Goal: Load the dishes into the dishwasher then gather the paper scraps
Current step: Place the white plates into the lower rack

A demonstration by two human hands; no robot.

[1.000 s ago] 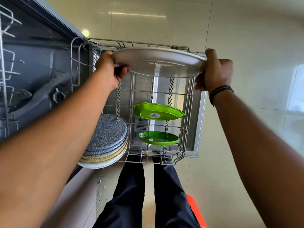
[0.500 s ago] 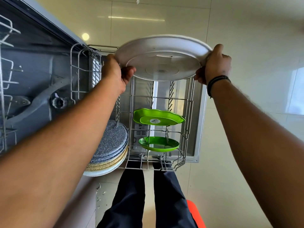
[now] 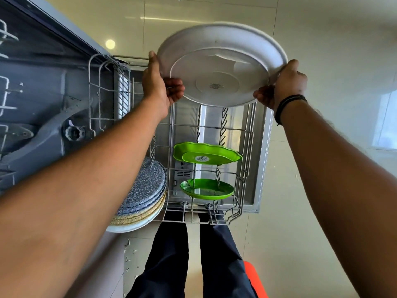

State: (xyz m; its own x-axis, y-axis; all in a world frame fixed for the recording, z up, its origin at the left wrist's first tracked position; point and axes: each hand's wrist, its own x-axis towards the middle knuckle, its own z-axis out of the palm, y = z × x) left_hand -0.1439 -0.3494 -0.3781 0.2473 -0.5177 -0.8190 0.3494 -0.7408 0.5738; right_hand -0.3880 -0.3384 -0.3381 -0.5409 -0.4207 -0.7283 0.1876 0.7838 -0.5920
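My left hand [image 3: 160,87] and right hand [image 3: 284,84] pinch opposite rims of a round, smooth white plate [image 3: 219,63], tilted above the wire dishwasher rack [image 3: 247,147]. Left to right below: stacked speckled round plates [image 3: 144,190], two glossy green plates [image 3: 206,152].

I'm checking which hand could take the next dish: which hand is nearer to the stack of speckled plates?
Left. The left hand grips the white plate's rim above the stack of speckled plates, on the rack's same side. The right hand grips the opposite rim, across the rack.
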